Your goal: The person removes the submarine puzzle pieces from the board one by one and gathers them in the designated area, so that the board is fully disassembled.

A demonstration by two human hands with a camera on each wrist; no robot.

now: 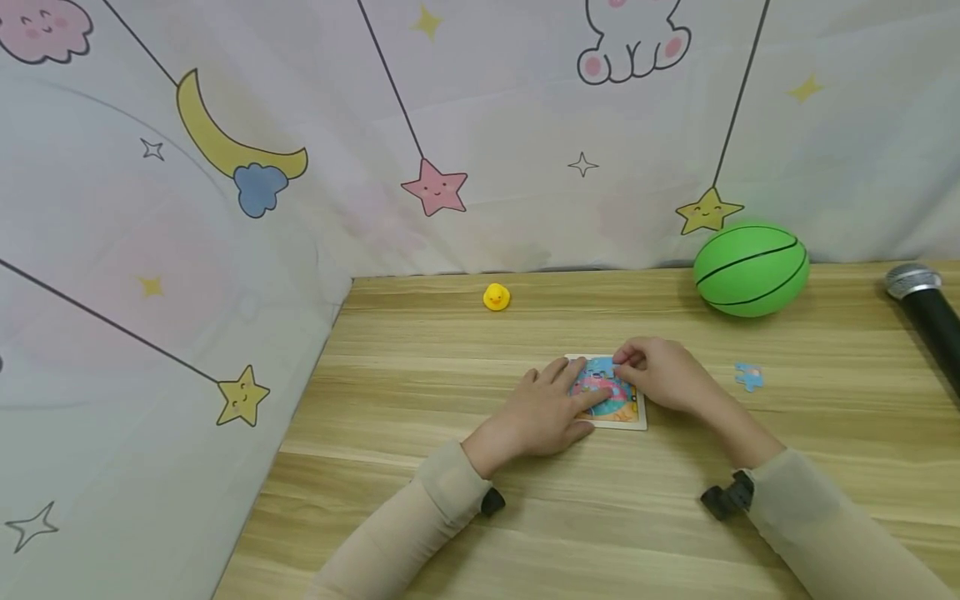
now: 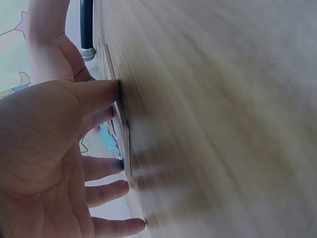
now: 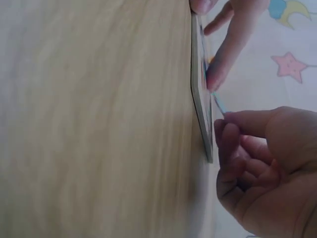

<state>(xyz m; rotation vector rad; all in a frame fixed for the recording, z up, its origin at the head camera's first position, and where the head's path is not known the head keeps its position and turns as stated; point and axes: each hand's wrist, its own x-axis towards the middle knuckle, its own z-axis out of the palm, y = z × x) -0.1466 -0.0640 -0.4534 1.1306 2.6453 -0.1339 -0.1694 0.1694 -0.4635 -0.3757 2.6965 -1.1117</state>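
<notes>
A small square jigsaw puzzle board point(image 1: 642, 414) with a bright picture and a pale border lies flat on the wooden table. My left hand point(image 1: 551, 408) rests over its left side, fingers spread and fingertips pressing on the board and the table beside it. At the board's upper right, my right hand point(image 1: 667, 375) pinches a thin puzzle piece point(image 3: 220, 104) between thumb and index finger. In the right wrist view this piece is tilted, its lower edge close to the board beside a left fingertip. Another blue puzzle piece point(image 1: 748, 377) lies loose to the right.
A yellow rubber duck point(image 1: 497, 297) sits near the table's back edge. Further right are a green ball point(image 1: 752, 270) with black lines and a black microphone point(image 1: 930, 312). Behind the table point(image 1: 420, 358) hangs a printed cloth point(image 1: 510, 108) with stars and a moon.
</notes>
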